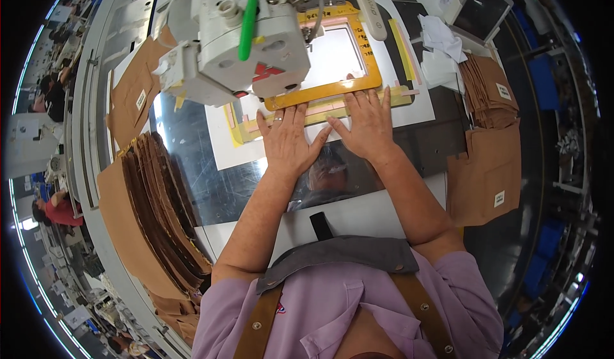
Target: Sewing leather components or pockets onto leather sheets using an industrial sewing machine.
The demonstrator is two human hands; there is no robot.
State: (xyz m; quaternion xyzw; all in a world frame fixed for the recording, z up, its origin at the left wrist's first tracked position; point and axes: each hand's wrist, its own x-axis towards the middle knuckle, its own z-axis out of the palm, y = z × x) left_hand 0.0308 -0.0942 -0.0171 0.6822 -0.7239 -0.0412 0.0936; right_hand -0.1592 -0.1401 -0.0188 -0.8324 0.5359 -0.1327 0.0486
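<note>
Both palms lie flat, side by side, with fingers stretched toward an orange-yellow rectangular frame [368, 58]. My left hand [288, 143] rests on the near edge of a taped template [240, 132], a ring on one finger, its fingertips close to the frame's lower edge. My right hand [368, 127] presses on the same template, fingertips at the frame's near right corner. Neither hand grips anything. Above the frame's left part stands a white industrial sewing machine head [256, 58], which hides that part and the needle area. A green-handled tool [247, 29] is attached to its front.
Brown cut fabric pieces hang in a thick stack [144, 212] at the left. Others lie at far left [137, 96] and in a folded pile [489, 90] at right, above a flat brown piece [483, 183]. White cloths [441, 39] lie near a screen [483, 7].
</note>
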